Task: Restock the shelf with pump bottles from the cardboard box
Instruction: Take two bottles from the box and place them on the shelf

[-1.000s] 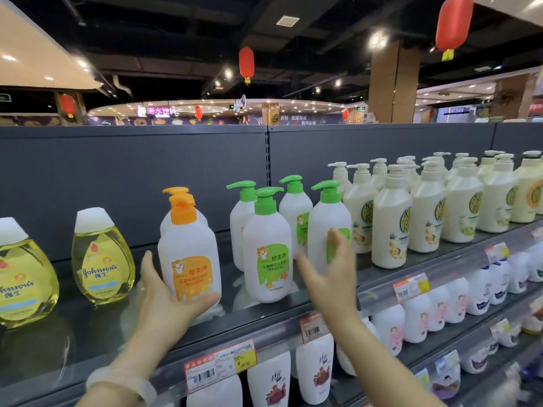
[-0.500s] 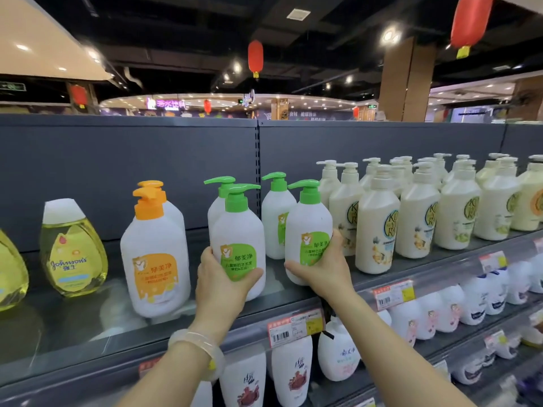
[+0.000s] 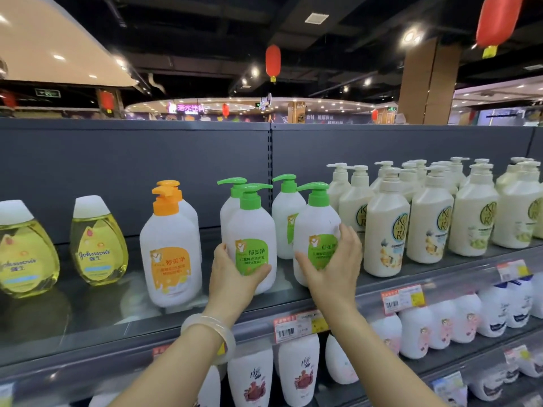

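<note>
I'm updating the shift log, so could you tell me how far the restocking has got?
Done: two orange-pump bottles and two rear green-pump bottles stand shelved. In hand: left hand and right hand each grip a front green-pump bottle. Left: bare shelf; the box is out of view.

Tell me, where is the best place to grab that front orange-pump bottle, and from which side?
Probably the wide lower body of the orange-pump bottle, from the front. It stands upright near the shelf edge with its label facing out, and a second orange bottle blocks the back. Wrapping the fingers around both flanks should work; the pump neck looks too narrow to lift it steadily.
</note>
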Motion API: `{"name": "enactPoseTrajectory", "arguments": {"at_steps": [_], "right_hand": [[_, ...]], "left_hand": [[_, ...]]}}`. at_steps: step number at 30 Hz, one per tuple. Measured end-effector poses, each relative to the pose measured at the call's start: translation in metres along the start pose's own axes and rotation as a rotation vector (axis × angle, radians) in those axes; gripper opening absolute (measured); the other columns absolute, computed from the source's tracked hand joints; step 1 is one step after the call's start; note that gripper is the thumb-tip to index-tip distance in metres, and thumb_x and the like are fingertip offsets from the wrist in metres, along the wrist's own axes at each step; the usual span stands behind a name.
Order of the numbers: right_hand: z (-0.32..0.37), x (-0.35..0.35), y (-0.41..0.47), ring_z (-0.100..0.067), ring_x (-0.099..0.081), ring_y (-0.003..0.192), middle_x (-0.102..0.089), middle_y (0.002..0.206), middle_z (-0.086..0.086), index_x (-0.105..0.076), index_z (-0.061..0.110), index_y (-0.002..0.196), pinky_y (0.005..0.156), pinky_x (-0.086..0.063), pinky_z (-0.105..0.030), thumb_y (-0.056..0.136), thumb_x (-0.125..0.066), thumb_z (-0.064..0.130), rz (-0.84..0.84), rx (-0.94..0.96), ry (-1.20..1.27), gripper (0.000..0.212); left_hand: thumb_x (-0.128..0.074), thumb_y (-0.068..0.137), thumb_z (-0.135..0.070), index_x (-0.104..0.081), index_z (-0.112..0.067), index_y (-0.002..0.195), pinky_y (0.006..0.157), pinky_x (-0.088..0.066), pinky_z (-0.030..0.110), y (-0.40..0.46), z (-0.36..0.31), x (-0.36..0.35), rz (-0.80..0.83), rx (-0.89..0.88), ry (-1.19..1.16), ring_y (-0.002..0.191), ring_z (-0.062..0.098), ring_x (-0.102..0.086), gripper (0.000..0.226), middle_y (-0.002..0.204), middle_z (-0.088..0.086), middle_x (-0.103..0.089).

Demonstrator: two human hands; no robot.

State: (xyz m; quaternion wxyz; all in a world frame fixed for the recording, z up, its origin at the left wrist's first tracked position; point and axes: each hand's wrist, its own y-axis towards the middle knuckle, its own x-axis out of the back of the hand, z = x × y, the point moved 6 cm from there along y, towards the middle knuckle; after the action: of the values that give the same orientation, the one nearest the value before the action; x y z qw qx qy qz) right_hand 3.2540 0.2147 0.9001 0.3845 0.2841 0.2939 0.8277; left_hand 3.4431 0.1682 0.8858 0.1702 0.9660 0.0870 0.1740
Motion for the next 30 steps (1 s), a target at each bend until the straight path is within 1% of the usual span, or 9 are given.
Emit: {"name": "enactPoseTrajectory", "arguments": {"at_steps": [2,4,6,8,12,15,17,21,30], "right_hand": [[0.037,0.003,-0.015,-0.021,-0.035,0.127,-0.044,0.134,-0.016,-0.039,0.012,0.13,0.11,-0.025,-0.024,0.079,-0.064,0.029,-0.085,0.22,0.129,0.059],[0.06,-0.01,-0.03,-0.019,-0.037,0.125,-0.045,0.131,-0.013,-0.038,0.016,0.127,0.108,-0.027,-0.023,0.079,-0.059,0.032,0.025,0.289,0.178,0.055],[0.066,-0.03,-0.037,-0.019,-0.029,0.131,-0.037,0.139,-0.013,-0.026,0.017,0.139,0.11,-0.023,-0.026,0.074,-0.068,0.038,0.18,0.192,0.158,0.08],[0.06,-0.05,-0.038,-0.018,-0.018,0.14,-0.023,0.15,-0.008,-0.007,0.015,0.149,0.114,-0.016,-0.028,0.067,-0.08,0.039,0.339,-0.016,0.18,0.112],[0.057,-0.073,-0.042,-0.022,-0.018,0.141,-0.02,0.152,-0.006,0.003,0.017,0.15,0.113,-0.021,-0.034,0.061,-0.084,0.041,0.418,-0.179,0.172,0.126],[0.053,-0.081,-0.045,-0.025,-0.027,0.136,-0.031,0.146,-0.007,-0.006,0.017,0.149,0.108,-0.031,-0.038,0.061,-0.083,0.041,0.376,-0.24,0.121,0.119],[0.051,-0.083,-0.045,-0.025,-0.031,0.134,-0.034,0.143,-0.007,-0.008,0.017,0.148,0.105,-0.036,-0.039,0.062,-0.082,0.039,0.357,-0.258,0.106,0.115],[0.049,-0.083,-0.045,-0.024,-0.036,0.13,-0.04,0.138,-0.005,-0.015,0.018,0.146,0.098,-0.042,-0.041,0.061,-0.079,0.034,0.347,-0.263,0.108,0.108],[0.051,-0.083,-0.048,-0.025,-0.032,0.132,-0.035,0.141,-0.008,-0.004,0.018,0.149,0.098,-0.039,-0.042,0.065,-0.077,0.032,0.352,-0.245,0.101,0.112]], "left_hand": [[-0.08,0.069,-0.028,-0.032,-0.012,0.137,0.109,-0.033,0.034,-0.018,-0.014,0.012,-0.058,-0.1,0.016,0.132,0.022,-0.038,0.085,0.138,0.002,-0.043],[-0.077,0.074,-0.025,-0.034,-0.013,0.139,0.112,-0.027,0.032,-0.044,-0.029,0.039,-0.254,-0.272,0.009,0.134,0.018,-0.033,0.079,0.14,0.003,-0.039],[-0.078,0.072,-0.018,-0.036,-0.009,0.136,0.11,-0.03,0.034,-0.062,-0.029,0.075,-0.496,-0.332,-0.038,0.132,0.022,-0.034,0.077,0.139,0.011,-0.039],[-0.081,0.068,-0.011,-0.029,-0.006,0.14,0.109,-0.028,0.031,-0.053,-0.01,0.104,-0.58,-0.168,-0.077,0.135,0.027,-0.029,0.089,0.144,0.016,-0.03],[-0.089,0.057,-0.024,-0.01,-0.008,0.147,0.114,-0.021,0.042,-0.011,0.029,0.121,-0.336,0.111,0.069,0.142,0.03,-0.017,0.12,0.153,0.015,-0.017],[-0.083,0.037,-0.044,-0.038,-0.011,0.123,0.091,-0.044,0.037,-0.001,0.042,0.109,-0.145,0.146,0.081,0.12,0.031,-0.049,0.102,0.127,0.013,-0.052],[-0.077,0.037,-0.045,-0.038,-0.02,0.105,0.08,-0.045,0.032,0.0,0.044,0.109,-0.151,0.146,0.093,0.102,0.028,-0.059,0.082,0.111,0.007,-0.06],[-0.086,0.055,-0.03,-0.038,-0.024,0.103,0.077,-0.044,0.031,0.0,0.048,0.109,-0.158,0.106,0.107,0.097,0.026,-0.059,0.068,0.109,0.004,-0.061],[-0.083,0.056,-0.036,-0.037,-0.027,0.107,0.078,-0.044,0.03,0.0,0.05,0.105,-0.156,0.08,0.144,0.1,0.022,-0.058,0.069,0.112,0.002,-0.058]]}}
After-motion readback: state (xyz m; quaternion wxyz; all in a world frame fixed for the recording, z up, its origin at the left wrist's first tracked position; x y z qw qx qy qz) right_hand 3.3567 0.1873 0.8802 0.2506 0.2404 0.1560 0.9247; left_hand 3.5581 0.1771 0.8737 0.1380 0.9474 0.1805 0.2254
